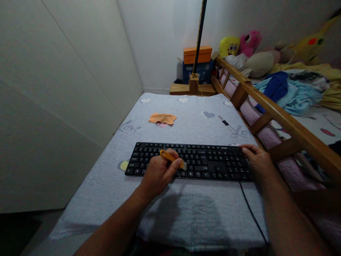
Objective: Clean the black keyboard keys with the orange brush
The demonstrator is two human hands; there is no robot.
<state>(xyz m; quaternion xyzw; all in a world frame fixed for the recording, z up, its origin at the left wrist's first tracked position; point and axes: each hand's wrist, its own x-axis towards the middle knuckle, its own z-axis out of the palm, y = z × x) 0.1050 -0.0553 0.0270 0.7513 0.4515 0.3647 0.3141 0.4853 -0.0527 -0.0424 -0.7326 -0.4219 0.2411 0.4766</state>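
Note:
A black keyboard (218,165) lies flat on a pale blue cloth (119,209) with a heart pattern. Over its middle, my left hand (160,170) is closed on a small brush (168,155) with a yellow-orange handle. The brush's pale bristles rest on or just above the lower keys. At the keyboard's right end, my right hand (257,160) grips the edge, thumb and fingers at the top right corner. The keyboard's cable (252,209) runs from its near side toward me.
Beyond the keyboard lie a crumpled orange cloth (162,118) and a thin wire tool (226,123) with a black band. A wooden bed rail (277,110) borders the right side; a pale panel (66,106) stands at left. Boxes (197,55) and a black pole (199,35) are at the back.

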